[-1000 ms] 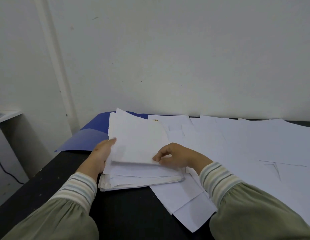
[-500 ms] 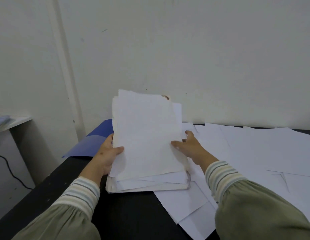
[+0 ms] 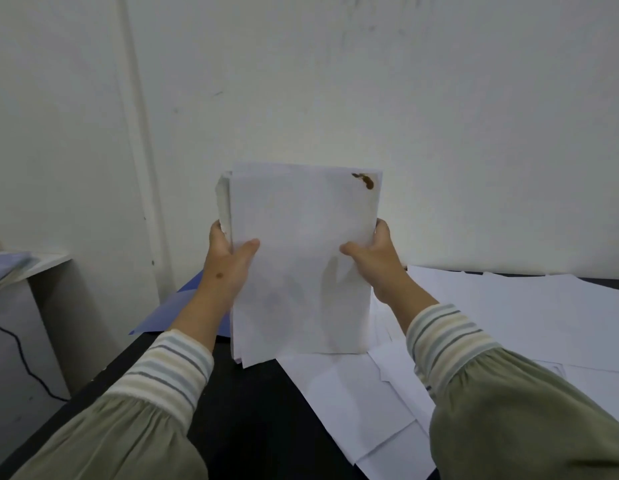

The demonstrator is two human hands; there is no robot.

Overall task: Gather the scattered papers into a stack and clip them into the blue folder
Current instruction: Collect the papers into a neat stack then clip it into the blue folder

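Observation:
A thick stack of white papers (image 3: 301,258) stands upright on its lower edge on the black table (image 3: 252,410), with a brown stain at its top right corner. My left hand (image 3: 228,261) grips the stack's left edge, thumb in front. My right hand (image 3: 374,261) grips its right edge the same way. The blue folder (image 3: 176,306) lies flat behind my left forearm, mostly hidden by the stack. More loose white sheets (image 3: 509,306) lie spread over the table to the right.
A white wall rises right behind the table. At the far left stands a low white shelf (image 3: 31,268) with a book on it, and a black cable (image 3: 20,358) hangs below. The table's left edge runs diagonally toward me.
Both hands have lifted the stack from lying flat on the table and tilted it up until it stands vertical on its lower edge.

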